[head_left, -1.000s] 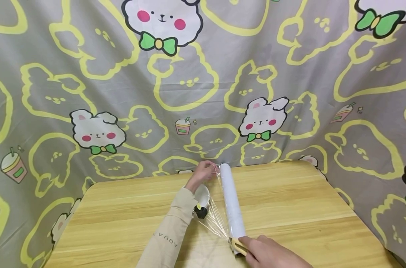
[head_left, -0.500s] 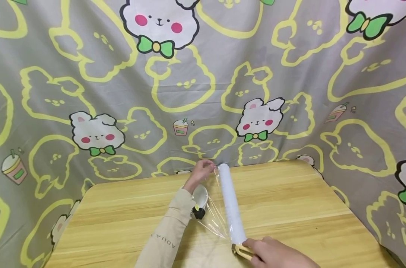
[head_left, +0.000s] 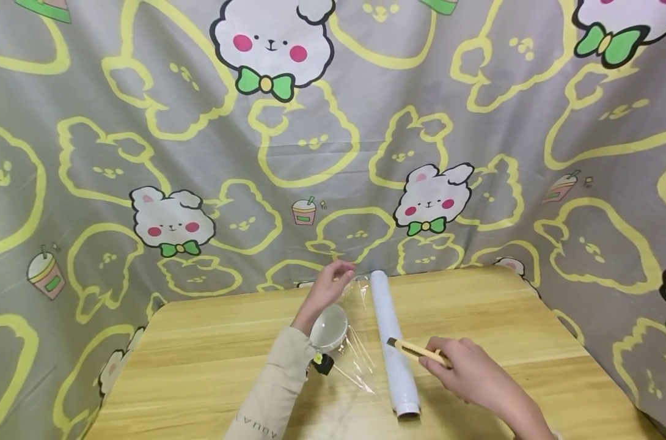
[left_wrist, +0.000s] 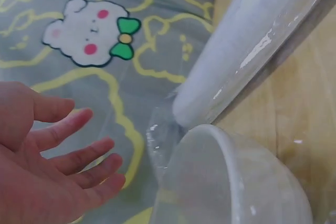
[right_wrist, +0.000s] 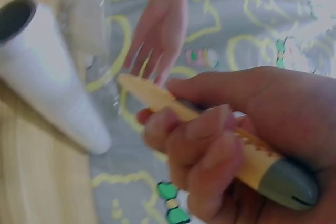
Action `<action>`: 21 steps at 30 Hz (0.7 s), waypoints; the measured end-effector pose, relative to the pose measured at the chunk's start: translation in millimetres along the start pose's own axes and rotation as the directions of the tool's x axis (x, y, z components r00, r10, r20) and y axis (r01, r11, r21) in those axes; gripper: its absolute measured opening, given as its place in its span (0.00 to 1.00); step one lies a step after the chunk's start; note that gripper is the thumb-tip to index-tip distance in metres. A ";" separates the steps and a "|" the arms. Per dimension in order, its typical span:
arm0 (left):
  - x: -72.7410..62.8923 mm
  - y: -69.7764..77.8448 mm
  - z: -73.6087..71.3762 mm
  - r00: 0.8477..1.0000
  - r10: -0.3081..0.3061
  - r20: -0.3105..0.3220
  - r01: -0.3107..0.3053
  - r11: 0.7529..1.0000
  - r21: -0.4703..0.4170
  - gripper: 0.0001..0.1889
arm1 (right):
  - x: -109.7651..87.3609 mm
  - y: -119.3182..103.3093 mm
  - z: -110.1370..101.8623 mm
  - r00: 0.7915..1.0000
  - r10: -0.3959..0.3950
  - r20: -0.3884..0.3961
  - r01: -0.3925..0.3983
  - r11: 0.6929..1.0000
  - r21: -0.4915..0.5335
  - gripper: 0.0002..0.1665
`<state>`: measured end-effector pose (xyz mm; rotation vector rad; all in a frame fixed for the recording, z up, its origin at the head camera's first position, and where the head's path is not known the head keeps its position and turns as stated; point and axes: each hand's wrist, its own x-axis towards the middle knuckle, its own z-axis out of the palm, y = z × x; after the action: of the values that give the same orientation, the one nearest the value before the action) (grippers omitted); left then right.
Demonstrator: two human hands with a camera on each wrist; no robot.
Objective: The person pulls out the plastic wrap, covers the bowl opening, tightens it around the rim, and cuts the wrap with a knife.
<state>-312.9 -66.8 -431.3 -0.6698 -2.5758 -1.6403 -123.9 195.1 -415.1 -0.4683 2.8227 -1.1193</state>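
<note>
My left hand hovers above a white bowl with its fingers loosely spread. In the left wrist view nothing is between those fingers, and the bowl's rim is beside them. My right hand grips a yellow utility knife, its tip pointing left over a roll of cling film. Clear film stretches in creases between bowl and roll. How far it covers the bowl is hard to tell. The right wrist view shows fingers curled round the knife's handle.
A wood-grain table bears everything. Behind and at both sides hangs a grey curtain with rabbit prints. At my left cuff sits a small black block with a yellow spot.
From the roll's near end, my right hand has lifted the knife away and farther up. My left fingers, earlier at the film's far edge, now hold nothing. The roll stands farther from the bowl.
</note>
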 end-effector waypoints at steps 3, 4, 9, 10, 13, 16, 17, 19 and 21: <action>-12.4 0.8 -3.5 1.000 0.030 0.000 -0.030 0.999 0.025 0.15 | 12.1 13.4 2.1 0.989 -0.008 -0.147 -0.005 0.996 -0.090 0.06; -17.0 0.5 -4.7 0.999 0.037 -0.001 -0.037 0.999 0.036 0.15 | 16.2 17.7 3.4 0.982 -0.010 -0.191 -0.011 0.994 -0.109 0.05; -38.8 -4.5 -12.1 0.996 0.034 -0.077 -0.029 0.997 0.066 0.15 | 36.8 38.1 9.3 0.952 -0.023 -0.306 -0.006 0.996 -0.093 0.05; -42.2 -5.0 -13.9 0.994 0.027 -0.107 -0.021 0.998 0.060 0.15 | 40.9 42.0 10.0 0.949 -0.024 -0.316 0.001 0.997 -0.073 0.07; -50.1 -7.5 -20.4 0.983 0.013 -0.185 -0.009 1.000 0.023 0.15 | 52.8 53.7 10.8 0.936 -0.017 -0.351 0.013 1.000 -0.015 0.11; -57.3 -11.0 -27.0 0.976 -0.010 -0.217 0.010 1.000 -0.004 0.15 | 62.0 65.5 10.9 0.923 0.008 -0.385 0.005 0.999 0.031 0.12; -59.6 -13.5 -29.0 0.974 -0.023 -0.224 0.017 0.999 -0.031 0.15 | 64.2 69.2 10.6 0.921 0.021 -0.388 -0.001 0.999 0.051 0.12; -64.2 -19.6 -33.3 0.965 -0.057 -0.256 0.036 0.996 -0.088 0.15 | 67.6 75.8 10.0 0.927 0.053 -0.371 -0.013 0.994 0.109 0.11; -69.9 -25.1 -38.4 0.954 -0.077 -0.289 0.038 0.990 -0.138 0.15 | 72.3 81.7 9.4 0.936 0.089 -0.340 -0.027 0.983 0.183 0.11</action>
<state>-266.7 -133.2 -452.3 -0.3246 -2.3150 -1.7832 -211.9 223.2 -474.1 -0.1854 2.9581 -1.5605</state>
